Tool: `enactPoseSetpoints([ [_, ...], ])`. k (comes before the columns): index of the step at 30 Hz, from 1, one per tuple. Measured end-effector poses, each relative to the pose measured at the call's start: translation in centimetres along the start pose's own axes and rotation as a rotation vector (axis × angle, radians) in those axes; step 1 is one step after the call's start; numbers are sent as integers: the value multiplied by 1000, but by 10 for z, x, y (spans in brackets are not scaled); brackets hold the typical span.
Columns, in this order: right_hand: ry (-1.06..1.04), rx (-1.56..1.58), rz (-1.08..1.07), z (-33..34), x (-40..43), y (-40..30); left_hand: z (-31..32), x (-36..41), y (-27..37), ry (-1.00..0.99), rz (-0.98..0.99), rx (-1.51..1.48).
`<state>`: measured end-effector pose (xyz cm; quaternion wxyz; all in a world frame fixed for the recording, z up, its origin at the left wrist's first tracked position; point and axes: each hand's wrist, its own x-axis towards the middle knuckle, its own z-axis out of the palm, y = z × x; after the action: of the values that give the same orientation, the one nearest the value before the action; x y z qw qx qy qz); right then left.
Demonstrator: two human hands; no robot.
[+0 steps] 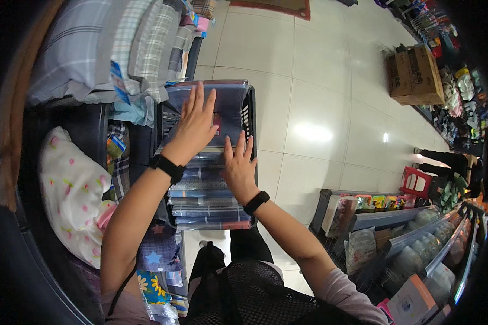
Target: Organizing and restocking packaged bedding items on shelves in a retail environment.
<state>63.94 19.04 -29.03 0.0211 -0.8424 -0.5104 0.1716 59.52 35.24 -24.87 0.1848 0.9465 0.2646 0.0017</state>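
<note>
A black plastic basket [250,118] stands before me, with a row of folded, plastic-wrapped fabric packs [207,193] on edge in its near part. At its far end a dark blue wrapped pack [227,95] leans or lies with its broad face up. My left hand [197,118] rests on or just over that pack, fingers spread. My right hand [240,168] is over the basket's right side, fingers apart, near the far end of the row. Neither hand holds anything. The undersides of both palms are hidden.
Folded plaid textiles [146,48] are stacked on the shelf at the upper left. Below them lies a white floral-print cloth [73,195]. A cardboard box [417,75] stands at the upper right. Shelving [370,219] with packaged goods is at the lower right. A person [451,162] stands far right beside a red stool [415,180].
</note>
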Motion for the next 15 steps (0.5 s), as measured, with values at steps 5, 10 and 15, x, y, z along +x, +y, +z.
enactPoseSetpoints([
  [5,17,83,-1,-2,4,-5,16,34,-32,-51,-171,227],
  [10,98,-2,-20,-2,11,-3,18,29,-41,-22,-123,203],
  [15,138,-94,38,1,16,-12,13,31,-41,-83,-153,145],
])
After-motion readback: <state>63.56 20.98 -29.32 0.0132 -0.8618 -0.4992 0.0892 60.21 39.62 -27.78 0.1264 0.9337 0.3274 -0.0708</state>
